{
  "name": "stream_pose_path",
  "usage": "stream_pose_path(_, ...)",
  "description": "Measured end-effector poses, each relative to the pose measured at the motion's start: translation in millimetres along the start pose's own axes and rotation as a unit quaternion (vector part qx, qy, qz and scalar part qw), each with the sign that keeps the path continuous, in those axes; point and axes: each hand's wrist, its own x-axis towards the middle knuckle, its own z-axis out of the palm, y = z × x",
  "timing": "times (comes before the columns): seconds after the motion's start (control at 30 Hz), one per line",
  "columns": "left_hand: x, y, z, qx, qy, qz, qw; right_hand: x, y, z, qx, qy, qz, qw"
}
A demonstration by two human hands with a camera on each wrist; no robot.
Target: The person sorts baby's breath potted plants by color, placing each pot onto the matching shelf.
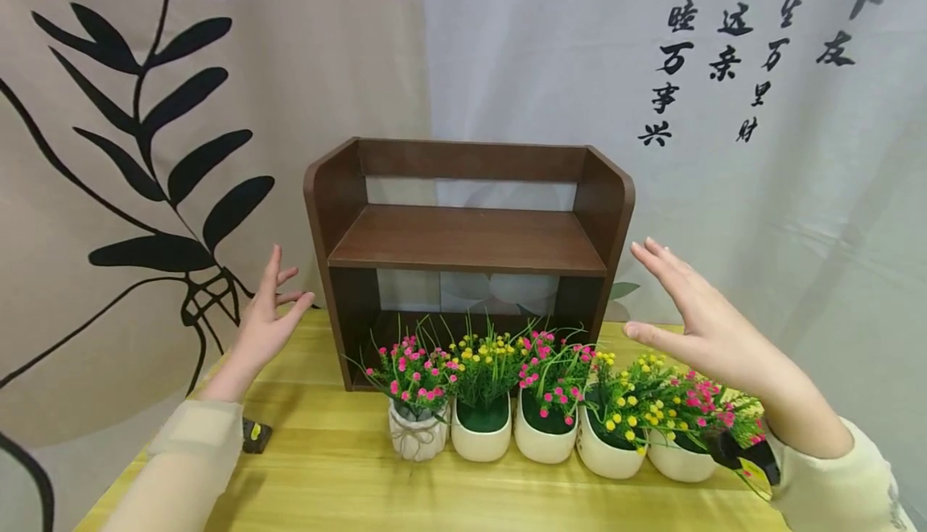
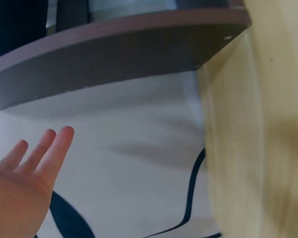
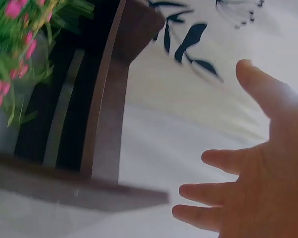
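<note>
A brown two-tier wooden shelf (image 1: 467, 240) stands on the table in the head view. To its left my left hand (image 1: 266, 329) is raised with fingers spread, touching nothing. On the other side my right hand (image 1: 698, 327) hovers above the rightmost flower pots, its fingers extended and thumb apart. Both wrist views show the shelf's side panel (image 2: 114, 57) near the hands, with a gap between. In front of the shelf stands a row of several white pots with artificial flowers, pink (image 1: 413, 375) and yellow (image 1: 485, 359). The leftmost pot (image 1: 418, 434) has a tied string bow.
The yellowish wooden table (image 1: 326, 468) carries everything. A small black object with a yellow mark (image 1: 256, 435) lies by the left sleeve. Behind hangs a pale curtain (image 1: 507, 57) with printed black leaves and characters. A black strap (image 1: 746, 453) sits at the right wrist.
</note>
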Motion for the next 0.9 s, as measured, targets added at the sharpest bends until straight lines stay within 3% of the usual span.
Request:
stream_pose_path(0.2, -11.1, -6.1, 22.4, -0.021, -0.009, 0.017, 0.9996, -12, -23, 12, -0.037, -0.001, -0.045, 0.998)
stream_pose_path(0.37, -18.2, -8.4, 35.5, -0.002, -0.012, 0.013, 0.9998, -15, -36, 13, -0.073, -0.012, -0.077, 0.994)
stream_pose_path(0.6, -19.2, -8.8, 43.0, 0.018, 0.0, 0.015, 0.9997, -10, -46, 2, -0.13, -0.023, -0.102, 0.986)
stream_pose_path(0.9, -17.8, -6.8, 49.1, 0.035, 0.018, 0.023, 0.999, -14, -59, -17, -0.159, -0.03, -0.108, 0.981)
